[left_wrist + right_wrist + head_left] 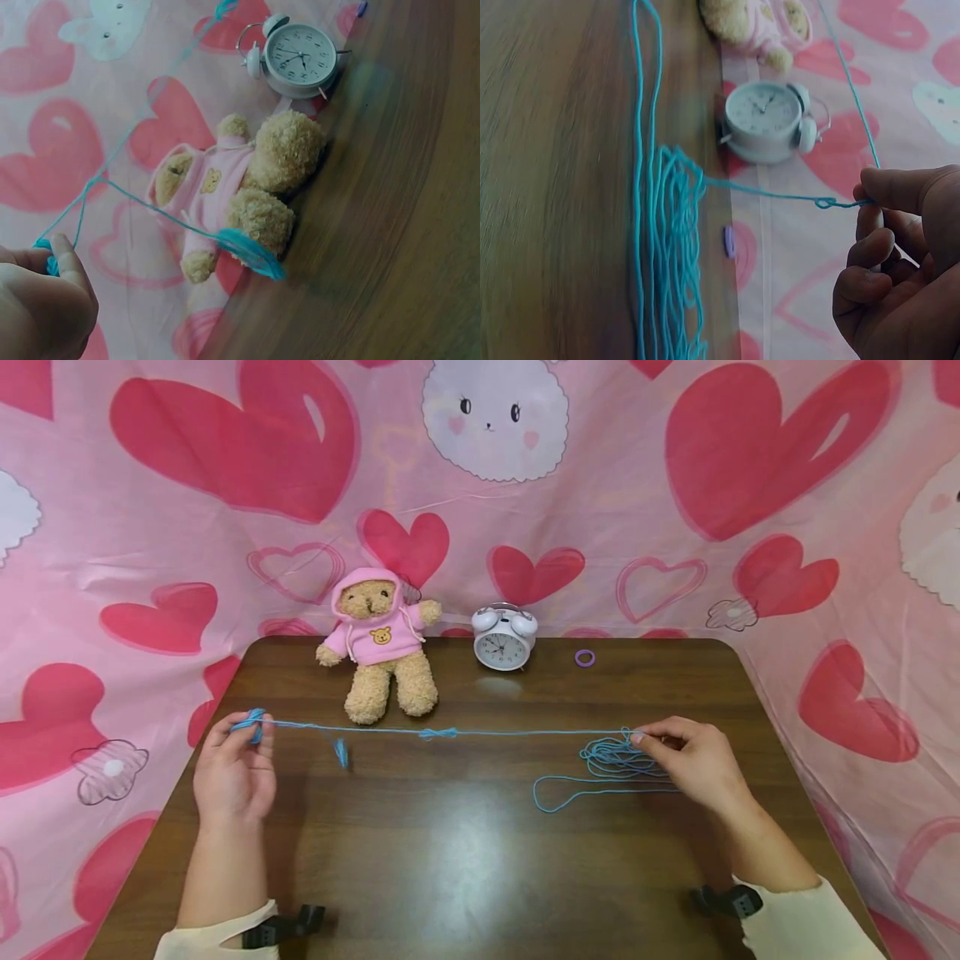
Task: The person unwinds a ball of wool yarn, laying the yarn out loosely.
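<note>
A light blue cord (517,732) runs taut between the two hands above the table, with a small bow-like knot (437,733) near its middle. At the left side, my left hand (234,781) pinches a small blue wad of the cord (257,724) between thumb and fingers. A short blue tassel (251,253) dangles from a strand near that hand. My right hand (701,764) pinches the cord's other end between thumb and forefinger. From those fingertips a strand with a small loop (825,202) leads down to a loose heap of cord (618,757) on the table.
Toward the back of the brown table (450,860) sits a teddy bear (384,643) in a pink hoodie. A white alarm clock (502,650) stands right of it, then a small purple ring (585,651). Behind hangs a pink heart-patterned cloth (600,510).
</note>
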Tool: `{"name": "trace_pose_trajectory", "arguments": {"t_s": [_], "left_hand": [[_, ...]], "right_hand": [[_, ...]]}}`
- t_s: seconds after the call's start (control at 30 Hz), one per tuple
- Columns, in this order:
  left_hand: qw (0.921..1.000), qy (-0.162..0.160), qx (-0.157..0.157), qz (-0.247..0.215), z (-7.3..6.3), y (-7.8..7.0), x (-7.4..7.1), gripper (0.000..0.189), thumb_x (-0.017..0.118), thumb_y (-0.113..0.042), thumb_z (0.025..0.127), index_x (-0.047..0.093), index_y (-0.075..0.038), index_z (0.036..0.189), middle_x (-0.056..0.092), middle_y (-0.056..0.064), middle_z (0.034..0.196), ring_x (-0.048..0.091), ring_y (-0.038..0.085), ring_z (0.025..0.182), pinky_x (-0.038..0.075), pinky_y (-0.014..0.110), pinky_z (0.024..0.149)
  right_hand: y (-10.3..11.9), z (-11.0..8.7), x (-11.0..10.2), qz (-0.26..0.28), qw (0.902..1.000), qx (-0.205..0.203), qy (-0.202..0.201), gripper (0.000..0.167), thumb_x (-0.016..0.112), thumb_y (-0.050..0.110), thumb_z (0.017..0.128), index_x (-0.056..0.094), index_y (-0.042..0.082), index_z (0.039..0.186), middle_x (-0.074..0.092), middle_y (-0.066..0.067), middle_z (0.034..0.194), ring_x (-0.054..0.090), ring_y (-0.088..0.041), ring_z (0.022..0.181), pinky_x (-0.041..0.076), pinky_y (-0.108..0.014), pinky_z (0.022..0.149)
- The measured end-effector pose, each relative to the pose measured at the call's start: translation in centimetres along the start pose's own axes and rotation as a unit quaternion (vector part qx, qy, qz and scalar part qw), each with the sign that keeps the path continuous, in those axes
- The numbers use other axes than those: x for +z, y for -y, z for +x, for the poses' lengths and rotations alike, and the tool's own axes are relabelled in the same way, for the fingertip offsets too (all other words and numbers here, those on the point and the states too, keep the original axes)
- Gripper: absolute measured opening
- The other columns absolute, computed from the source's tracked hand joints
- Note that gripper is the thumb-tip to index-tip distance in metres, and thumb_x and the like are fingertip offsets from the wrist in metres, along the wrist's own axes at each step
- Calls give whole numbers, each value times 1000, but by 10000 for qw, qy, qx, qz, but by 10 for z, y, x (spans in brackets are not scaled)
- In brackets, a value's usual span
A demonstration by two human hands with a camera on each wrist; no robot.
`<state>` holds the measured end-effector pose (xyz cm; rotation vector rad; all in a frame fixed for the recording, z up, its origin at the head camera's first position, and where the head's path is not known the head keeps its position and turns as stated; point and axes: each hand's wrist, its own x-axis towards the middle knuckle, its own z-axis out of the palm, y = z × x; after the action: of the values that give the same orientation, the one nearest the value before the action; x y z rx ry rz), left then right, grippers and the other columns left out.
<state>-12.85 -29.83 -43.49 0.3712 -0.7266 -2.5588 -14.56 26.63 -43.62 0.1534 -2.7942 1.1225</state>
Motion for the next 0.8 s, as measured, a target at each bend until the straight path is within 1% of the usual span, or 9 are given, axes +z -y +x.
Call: {"name": "trace_pose_trajectory", "arguments": {"t_s": [0.17,0.33,0.43,0.5,0.6,0.67,0.73,0.8], "left_hand": [[9998,-81,-14,-161,1,-4,-2,13,53,18,97,62,9,94,64,20,91,72,31,81,64,31,76],[9997,-79,20,-221,2,-9,-5,12,53,18,97,61,9,93,64,21,91,72,31,81,64,32,75],[9997,-127,12,-220,3,-13,-7,11,54,17,97,61,9,94,64,20,93,71,31,82,64,32,75],[9996,-168,7,-228,3,-16,-9,11,54,17,97,60,8,96,63,20,93,71,31,82,64,32,75],[9993,-221,15,-311,4,-20,-11,11,53,18,97,59,8,97,63,20,93,71,32,81,64,32,74],[9990,-244,38,-371,4,-23,-12,12,53,18,97,58,8,97,63,20,93,71,32,81,64,32,73],[9987,-264,70,-442,5,-26,-13,12,52,18,97,59,9,97,63,21,93,71,32,80,64,33,73],[9983,-304,80,-500,6,-29,-14,12,51,18,97,58,9,97,63,21,94,71,33,80,64,33,74]], "right_hand": [[-12,-4,-15,-152,9995,266,-60,23,80,34,93,82,13,102,74,1,87,55,-7,71,43,-24,56],[-22,-9,-29,-184,9979,600,-168,29,78,37,94,81,10,105,74,-2,84,57,-7,70,45,-24,55],[-29,-11,-37,-182,9967,743,-272,33,78,38,94,81,7,106,76,-2,86,58,-2,71,47,-22,55],[-36,-12,-43,-208,9958,826,-336,34,77,38,95,80,6,107,76,4,87,57,3,73,47,-21,57],[-48,-14,-51,-229,9939,1017,-357,38,76,40,95,79,5,110,73,20,85,53,9,78,46,-20,60],[-56,-15,-56,-154,9926,1155,-340,41,75,41,96,78,4,113,68,29,84,51,10,82,45,-20,62],[-65,-16,-60,-53,9913,1277,-322,43,74,41,96,77,2,116,65,34,84,50,10,85,45,-20,65],[-73,-17,-63,111,9900,1366,-334,43,74,39,97,76,1,116,64,36,84,50,10,87,44,-19,66]]}}
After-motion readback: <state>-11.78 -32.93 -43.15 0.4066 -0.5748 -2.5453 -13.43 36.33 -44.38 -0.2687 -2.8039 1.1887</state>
